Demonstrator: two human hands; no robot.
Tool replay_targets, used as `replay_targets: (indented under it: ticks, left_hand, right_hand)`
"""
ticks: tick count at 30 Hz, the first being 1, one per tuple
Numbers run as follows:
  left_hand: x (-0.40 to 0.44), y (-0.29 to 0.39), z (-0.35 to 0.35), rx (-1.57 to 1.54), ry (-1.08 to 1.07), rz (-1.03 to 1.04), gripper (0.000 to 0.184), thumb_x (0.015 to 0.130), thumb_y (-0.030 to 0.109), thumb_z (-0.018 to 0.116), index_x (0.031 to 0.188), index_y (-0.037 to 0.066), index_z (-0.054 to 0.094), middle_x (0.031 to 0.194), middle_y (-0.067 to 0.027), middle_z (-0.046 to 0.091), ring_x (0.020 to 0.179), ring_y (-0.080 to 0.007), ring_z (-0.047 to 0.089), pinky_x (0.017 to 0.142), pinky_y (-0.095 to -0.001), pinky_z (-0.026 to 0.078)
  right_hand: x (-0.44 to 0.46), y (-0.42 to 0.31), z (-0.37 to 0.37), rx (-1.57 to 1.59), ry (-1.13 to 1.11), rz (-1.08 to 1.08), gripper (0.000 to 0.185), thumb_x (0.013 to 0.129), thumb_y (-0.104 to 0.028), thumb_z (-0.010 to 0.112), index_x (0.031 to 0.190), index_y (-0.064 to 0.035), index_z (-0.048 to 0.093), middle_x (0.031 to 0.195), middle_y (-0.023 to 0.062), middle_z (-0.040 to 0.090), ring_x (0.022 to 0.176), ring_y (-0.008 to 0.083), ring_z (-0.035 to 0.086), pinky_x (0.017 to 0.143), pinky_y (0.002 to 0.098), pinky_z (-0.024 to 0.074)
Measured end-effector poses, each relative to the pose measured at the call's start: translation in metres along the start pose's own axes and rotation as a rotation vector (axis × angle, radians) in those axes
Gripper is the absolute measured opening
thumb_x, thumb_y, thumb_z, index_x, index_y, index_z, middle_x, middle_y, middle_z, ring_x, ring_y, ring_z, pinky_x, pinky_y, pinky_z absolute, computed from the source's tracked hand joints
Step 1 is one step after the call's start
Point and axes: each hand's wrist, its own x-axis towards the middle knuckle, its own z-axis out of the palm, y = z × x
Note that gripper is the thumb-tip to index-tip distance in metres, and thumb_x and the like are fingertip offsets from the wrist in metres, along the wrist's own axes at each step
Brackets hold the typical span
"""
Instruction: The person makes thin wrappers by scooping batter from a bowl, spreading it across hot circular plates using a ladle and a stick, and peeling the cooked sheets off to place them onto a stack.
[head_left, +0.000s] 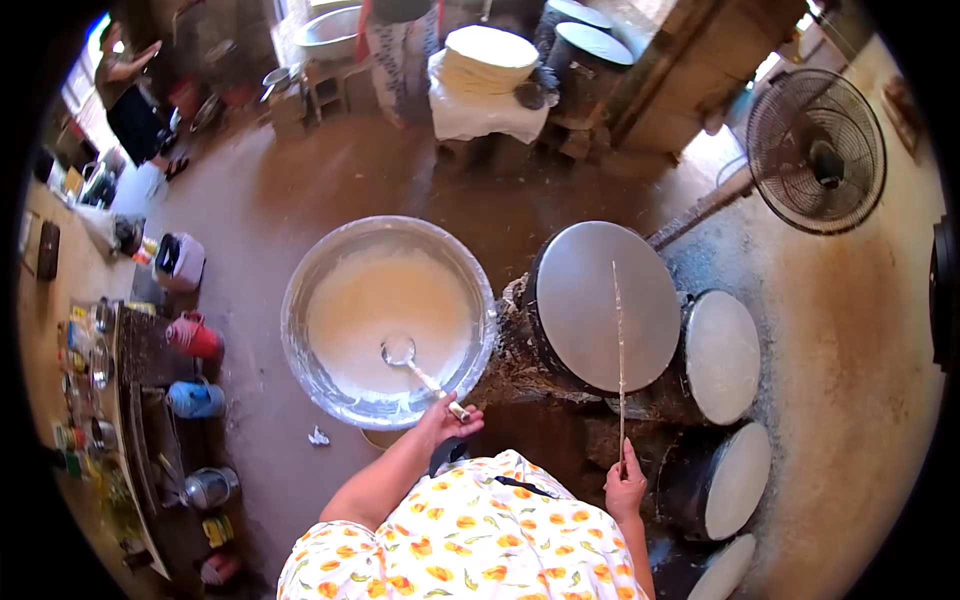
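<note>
My left hand (447, 420) is closed around the handle of a ladle (398, 350), whose round bowl rests at the surface of pale batter (390, 300) in a wide metal basin (305, 375). To the right, my right hand (626, 484) grips a long thin stick (620, 350). The stick points upward in the view, and its far part passes over a large round griddle (580, 300) with a smooth grey top. Whether the stick touches that surface, I cannot tell.
More round-topped stoves (722, 357) curve down the right side, below a large fan (817, 152). A stack of flat rounds (491, 50) stands at the back. People (135, 95) stand beyond. Flasks (196, 398) and a cluttered shelf (125, 400) line the left.
</note>
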Motion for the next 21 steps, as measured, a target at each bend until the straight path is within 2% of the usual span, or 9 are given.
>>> replay_targets:
  ticks: [2, 3, 5, 7, 8, 10, 15, 17, 21]
  left_hand:
    - [0.001, 0.009, 0.004, -0.13, 0.057, 0.114, 0.039, 0.095, 0.028, 0.049, 0.114, -0.003, 0.038, 0.099, -0.0207, 0.052, 0.089, -0.0376, 0.058, 0.083, -0.0557, 0.05]
    - [-0.003, 0.015, 0.004, -0.192, 0.04, 0.191, 0.035, 0.095, 0.026, 0.049, 0.111, -0.003, 0.039, 0.096, -0.0199, 0.053, 0.084, -0.0352, 0.059, 0.078, -0.0521, 0.053]
    - [-0.011, 0.036, 0.008, -0.295, 0.172, 0.425, 0.024, 0.094, 0.019, 0.047, 0.099, -0.003, 0.042, 0.079, -0.0141, 0.053, 0.063, -0.0263, 0.057, 0.057, -0.0382, 0.055]
    - [-0.006, 0.066, -0.019, -0.304, 0.203, 0.393, 0.014, 0.09, 0.012, 0.044, 0.085, 0.0, 0.04, 0.061, -0.0053, 0.046, 0.047, -0.0165, 0.049, 0.04, -0.0259, 0.046]
    - [-0.008, 0.072, -0.027, -0.307, 0.202, 0.398, 0.014, 0.09, 0.012, 0.044, 0.085, 0.0, 0.04, 0.061, -0.0053, 0.046, 0.047, -0.0165, 0.049, 0.04, -0.0259, 0.046]
    - [-0.01, 0.072, -0.038, -0.436, 0.004, 0.221, 0.014, 0.087, 0.01, 0.042, 0.076, 0.005, 0.036, 0.054, 0.0001, 0.038, 0.04, -0.01, 0.04, 0.034, -0.0207, 0.039]
    - [-0.024, 0.031, -0.014, -0.513, 0.082, 0.114, 0.013, 0.087, 0.008, 0.041, 0.076, 0.007, 0.034, 0.055, 0.0005, 0.038, 0.039, -0.0082, 0.039, 0.032, -0.0209, 0.035]
    - [-0.015, 0.048, -0.005, -0.478, 0.159, 0.388, 0.011, 0.087, 0.007, 0.041, 0.077, 0.007, 0.035, 0.055, 0.0004, 0.038, 0.038, -0.0084, 0.038, 0.031, -0.022, 0.035]
    - [0.036, 0.143, -0.002, -0.303, 0.142, 0.469, 0.007, 0.086, 0.007, 0.042, 0.083, 0.007, 0.036, 0.054, 0.0, 0.038, 0.04, -0.009, 0.038, 0.032, -0.0229, 0.034]
  right_hand:
    - [0.017, 0.007, -0.001, 0.003, -0.07, 0.022, 0.052, 0.081, 0.006, 0.051, 0.13, -0.0103, 0.054, 0.071, -0.0008, 0.052, 0.056, 0.007, 0.045, 0.053, 0.0227, 0.0424]
    - [0.029, 0.026, -0.001, -0.084, -0.091, -0.102, 0.054, 0.081, 0.006, 0.051, 0.132, -0.0118, 0.051, 0.068, -0.0021, 0.049, 0.053, 0.0057, 0.045, 0.049, 0.022, 0.042]
    - [0.045, 0.043, -0.004, -0.166, -0.118, -0.232, 0.057, 0.081, 0.006, 0.05, 0.135, -0.0132, 0.048, 0.065, -0.0033, 0.047, 0.05, 0.0043, 0.045, 0.045, 0.0213, 0.0415]
    - [0.056, 0.041, -0.008, -0.176, -0.129, -0.312, 0.057, 0.081, 0.007, 0.051, 0.134, -0.012, 0.049, 0.065, -0.0039, 0.046, 0.05, 0.0042, 0.044, 0.046, 0.0211, 0.041]
    - [0.06, 0.04, -0.01, -0.174, -0.133, -0.317, 0.057, 0.081, 0.007, 0.051, 0.134, -0.012, 0.049, 0.065, -0.0039, 0.046, 0.05, 0.0042, 0.044, 0.046, 0.0211, 0.041]
    - [0.064, 0.037, -0.016, -0.151, -0.121, -0.318, 0.056, 0.08, 0.008, 0.051, 0.133, -0.011, 0.051, 0.066, -0.0044, 0.046, 0.051, 0.0041, 0.043, 0.046, 0.021, 0.0398]
    - [0.066, 0.055, -0.024, -0.207, -0.047, -0.319, 0.055, 0.079, 0.008, 0.051, 0.132, -0.0106, 0.052, 0.065, -0.0043, 0.046, 0.051, 0.004, 0.042, 0.045, 0.0212, 0.0386]
    - [0.06, 0.058, -0.024, -0.209, -0.012, -0.343, 0.055, 0.079, 0.008, 0.051, 0.131, -0.0106, 0.053, 0.065, -0.0041, 0.046, 0.051, 0.004, 0.042, 0.045, 0.0212, 0.0385]
    - [0.045, 0.065, -0.026, -0.273, -0.03, -0.221, 0.054, 0.079, 0.007, 0.051, 0.131, -0.0108, 0.053, 0.064, -0.0028, 0.048, 0.049, 0.0048, 0.043, 0.045, 0.0218, 0.0405]
